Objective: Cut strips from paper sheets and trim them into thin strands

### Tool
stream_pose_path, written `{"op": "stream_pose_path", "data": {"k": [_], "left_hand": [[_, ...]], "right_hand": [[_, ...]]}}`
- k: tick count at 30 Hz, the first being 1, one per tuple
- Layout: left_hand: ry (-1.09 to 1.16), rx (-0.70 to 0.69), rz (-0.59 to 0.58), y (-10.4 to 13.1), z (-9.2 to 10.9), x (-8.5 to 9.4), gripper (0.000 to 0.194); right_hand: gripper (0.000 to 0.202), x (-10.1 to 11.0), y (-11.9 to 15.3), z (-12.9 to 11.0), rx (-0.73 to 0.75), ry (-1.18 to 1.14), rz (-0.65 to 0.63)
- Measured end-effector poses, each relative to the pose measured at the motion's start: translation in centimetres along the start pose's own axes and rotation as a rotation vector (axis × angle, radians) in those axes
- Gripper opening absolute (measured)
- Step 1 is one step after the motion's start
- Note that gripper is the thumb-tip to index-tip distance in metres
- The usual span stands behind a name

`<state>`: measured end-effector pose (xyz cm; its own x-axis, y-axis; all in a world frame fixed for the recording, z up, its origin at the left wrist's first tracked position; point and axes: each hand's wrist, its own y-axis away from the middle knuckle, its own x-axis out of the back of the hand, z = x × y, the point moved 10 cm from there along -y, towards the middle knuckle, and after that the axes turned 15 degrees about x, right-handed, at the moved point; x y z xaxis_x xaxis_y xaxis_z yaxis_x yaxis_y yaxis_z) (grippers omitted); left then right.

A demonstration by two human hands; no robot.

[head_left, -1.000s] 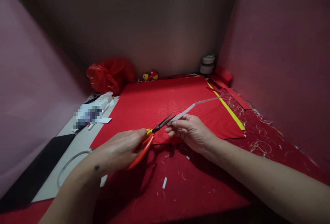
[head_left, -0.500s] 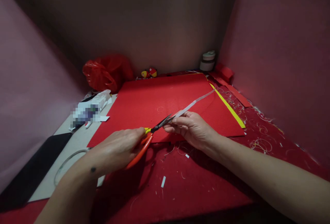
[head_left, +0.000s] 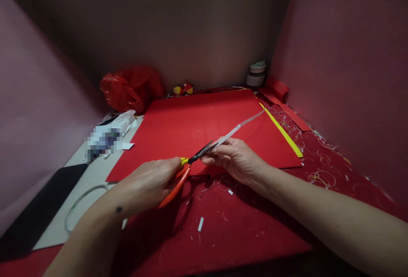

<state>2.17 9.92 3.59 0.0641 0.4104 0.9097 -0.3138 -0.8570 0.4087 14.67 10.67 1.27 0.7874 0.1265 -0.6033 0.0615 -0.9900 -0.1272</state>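
My left hand (head_left: 153,181) is closed round the orange and yellow handles of a pair of scissors (head_left: 178,187). Their dark blades point right and slightly away, parted a little, with the end of a strip between or against them. That narrow, whitish, see-through strip (head_left: 236,129) is pinched in the fingers of my right hand (head_left: 234,158). From there it runs away to the upper right, over a red corrugated sheet (head_left: 178,124), and ends near the sheet's right edge. My right fingertips are very close to the blades; whether they touch cannot be made out.
Yellow sheet edge (head_left: 283,134) shows under the red one. Thread scraps (head_left: 321,179) and small white bits (head_left: 200,224) litter the red cloth. At the back are a red plastic bag (head_left: 130,88), small toys (head_left: 183,89) and a lidded container (head_left: 256,74). A black slab (head_left: 41,209) lies left.
The scissors have shifted slightly right, and their blades overlap the strip's near end a bit more. My right hand has barely moved and keeps its pinch on the strip.
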Motion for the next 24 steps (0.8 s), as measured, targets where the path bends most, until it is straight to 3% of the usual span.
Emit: {"op": "stream_pose_path", "data": {"k": [19,24], "left_hand": [[-0.07,0.0,0.045,-0.2,-0.26,-0.33,0.024],[0.018,0.006,0.083,-0.23,-0.43,0.12,0.028]], "right_hand": [[0.006,0.16,0.03,0.21,-0.023,-0.014,0.035],[0.003,0.21,0.07,0.3,-0.033,-0.006,0.038]]}}
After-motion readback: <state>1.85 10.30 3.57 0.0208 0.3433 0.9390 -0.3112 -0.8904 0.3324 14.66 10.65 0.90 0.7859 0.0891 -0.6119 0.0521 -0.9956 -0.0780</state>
